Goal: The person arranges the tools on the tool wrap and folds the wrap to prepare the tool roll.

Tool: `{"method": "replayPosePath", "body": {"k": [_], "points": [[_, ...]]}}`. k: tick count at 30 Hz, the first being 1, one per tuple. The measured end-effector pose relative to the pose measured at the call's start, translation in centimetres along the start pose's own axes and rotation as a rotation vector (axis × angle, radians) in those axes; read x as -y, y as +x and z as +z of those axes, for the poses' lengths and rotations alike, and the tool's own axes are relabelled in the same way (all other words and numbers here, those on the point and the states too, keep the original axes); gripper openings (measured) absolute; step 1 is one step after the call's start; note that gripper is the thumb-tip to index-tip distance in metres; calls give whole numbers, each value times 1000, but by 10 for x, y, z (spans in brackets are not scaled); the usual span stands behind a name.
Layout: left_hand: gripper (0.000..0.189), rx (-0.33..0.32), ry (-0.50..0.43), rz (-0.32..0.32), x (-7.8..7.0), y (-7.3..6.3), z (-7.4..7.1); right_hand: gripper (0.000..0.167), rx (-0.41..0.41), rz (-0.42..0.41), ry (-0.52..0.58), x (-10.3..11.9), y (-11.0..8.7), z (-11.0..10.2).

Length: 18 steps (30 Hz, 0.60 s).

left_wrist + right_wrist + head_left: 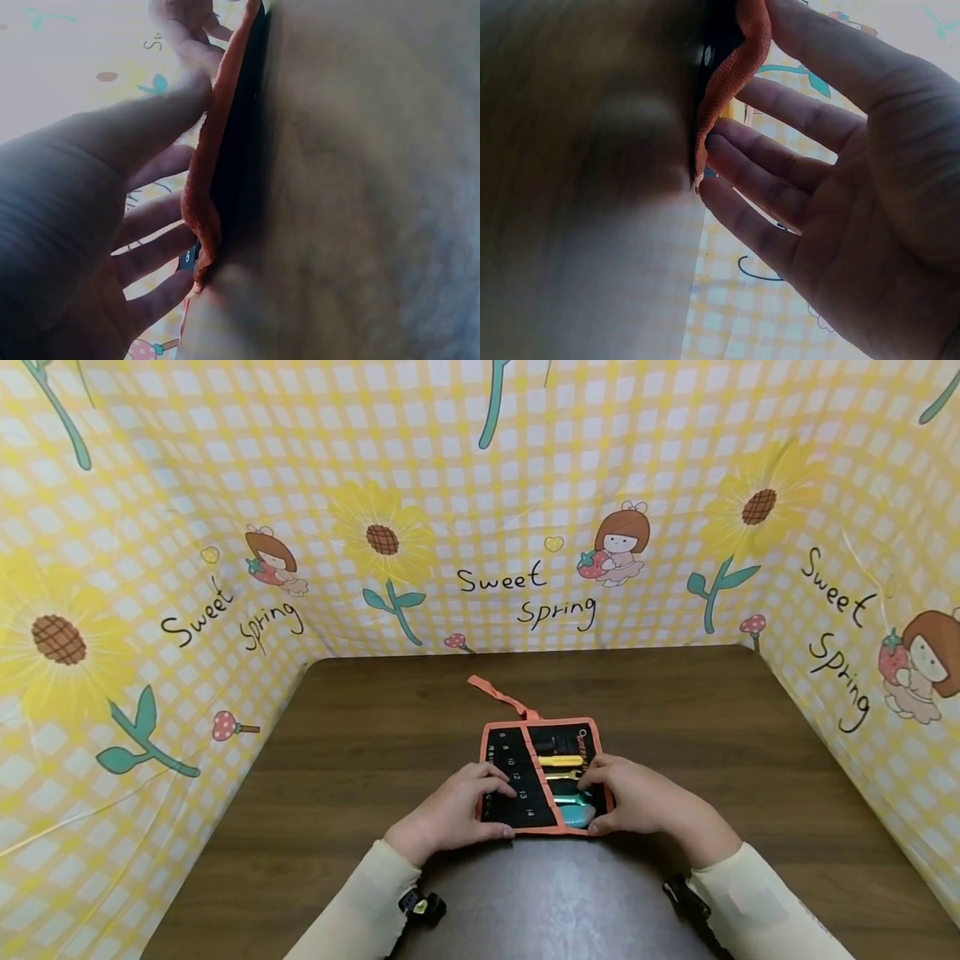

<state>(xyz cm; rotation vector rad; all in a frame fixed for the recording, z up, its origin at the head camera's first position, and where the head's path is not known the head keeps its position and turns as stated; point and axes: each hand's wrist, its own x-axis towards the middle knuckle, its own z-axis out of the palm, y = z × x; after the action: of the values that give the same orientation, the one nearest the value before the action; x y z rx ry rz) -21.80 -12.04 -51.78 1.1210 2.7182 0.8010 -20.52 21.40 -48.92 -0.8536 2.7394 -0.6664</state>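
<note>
A black tool pouch [517, 772] with orange trim lies unfolded on the table, its left panel printed with size numbers. In its right part sit a yellow-handled tool [561, 761], a yellow wrench [562, 776], a green wrench [572, 799] and a teal piece [576, 816]. My left hand [461, 810] rests on the left side, fingers loosely spread over the panel and thumb at the near edge. On the right side lies my right hand [645, 793], fingertips beside the tools. Both wrist views show extended fingers touching the orange trim [202, 172].
An orange strap [498, 695] stretches from the pouch's far edge across the brown wooden table [360, 718]. Yellow checked cloth [450, 460] surrounds the table at the back and both sides. A dark grey rounded surface [555, 902] lies nearest the body, between the forearms.
</note>
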Motion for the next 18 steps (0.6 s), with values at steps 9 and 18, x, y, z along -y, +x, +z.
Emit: {"method": "replayPosePath", "body": {"k": [9, 18], "points": [[36, 14, 42, 14, 2, -2, 3, 57, 6, -44, -36, 0, -5, 3], [14, -40, 41, 14, 1, -3, 2, 16, -52, -116, -13, -3, -7, 3]]}}
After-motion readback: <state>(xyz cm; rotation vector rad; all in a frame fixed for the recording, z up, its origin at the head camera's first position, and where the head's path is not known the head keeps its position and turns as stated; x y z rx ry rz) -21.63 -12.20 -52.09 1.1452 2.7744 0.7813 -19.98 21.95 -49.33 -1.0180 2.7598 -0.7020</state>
